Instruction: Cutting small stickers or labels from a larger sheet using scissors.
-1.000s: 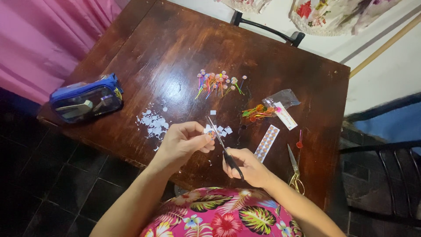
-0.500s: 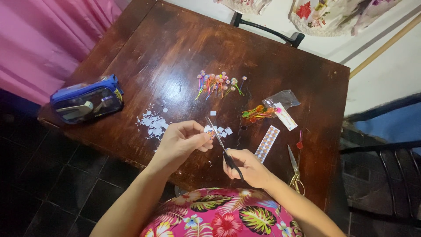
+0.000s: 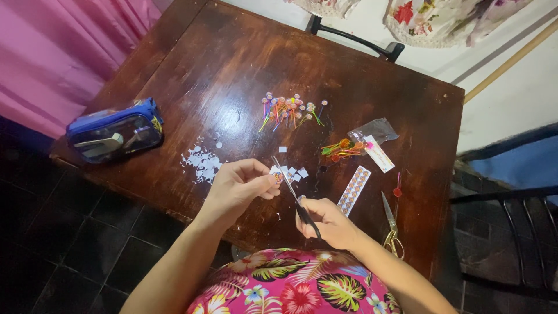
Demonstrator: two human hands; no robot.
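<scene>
Nearest, above a lap covered in pink cloth with a leaf and flower print [image 3: 290, 288], the right hand [image 3: 328, 224] is closed around the dark handles of a pair of scissors [image 3: 293, 197]. The blades run up and to the left from that hand, and their tips reach the small round sticker [image 3: 278, 176] held by the left hand [image 3: 238, 186]. The left fingers [image 3: 264, 180] are pinched together on that sticker, thumb against forefinger, just above the near edge of the dark wooden table [image 3: 232, 70]. How far the blades stand apart cannot be told.

Just right of the right hand lies a narrow sticker strip [image 3: 354, 190] with a row of round prints, and further right a second pair of scissors with golden handles [image 3: 390, 224] lies near the table's right edge, beside a red-headed pin [image 3: 397, 187]. Small white paper scraps [image 3: 201, 163] lie scattered left of the left hand, and a few more [image 3: 297, 173] sit just beyond the sticker.

At the left edge of the table rests a blue pouch with a clear side [image 3: 115, 131]. Further in, right of centre, a clear plastic bag [image 3: 372, 134] lies with a bundle of coloured sticks [image 3: 342, 149] at its mouth. Beyond the middle, a spread of coloured sticks with round tops [image 3: 290, 109] lies fanned out. A black chair back [image 3: 354, 39] stands at the far side, and a pink curtain [image 3: 52, 52] hangs to the left.
</scene>
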